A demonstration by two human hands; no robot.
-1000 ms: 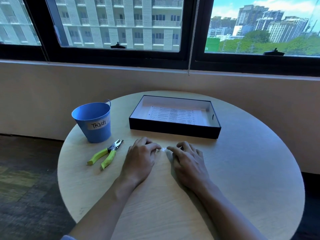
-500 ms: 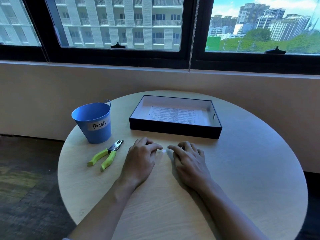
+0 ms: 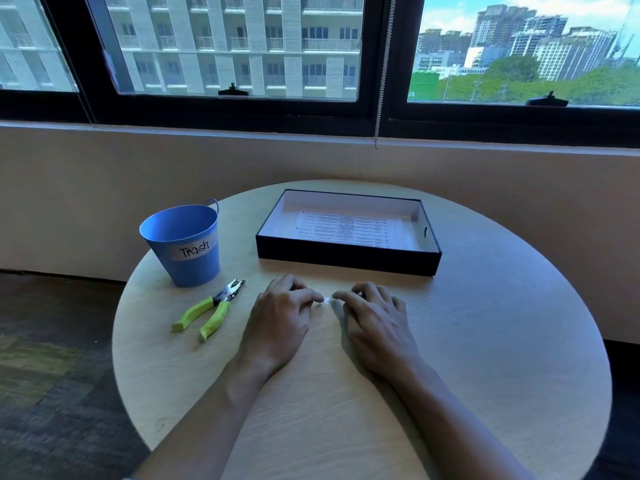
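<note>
Since the pale scrap [image 3: 326, 300] lies flat, left hand [image 3: 277, 322] and right hand [image 3: 379, 325] fingers [image 3: 309, 298] flank it, pinching or pressing I cannot tell.

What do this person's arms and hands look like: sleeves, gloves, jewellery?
The left hand and right hand are bare: no gloves, rings or watch visible. The left forearm and right forearm are uncovered nearly to the frame's bottom edge.

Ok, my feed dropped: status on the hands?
Left hand and right hand palms down on table. Fingertips meet at small pale scrap; grip unclear. Pliers, bucket off left, not blocking.
</note>
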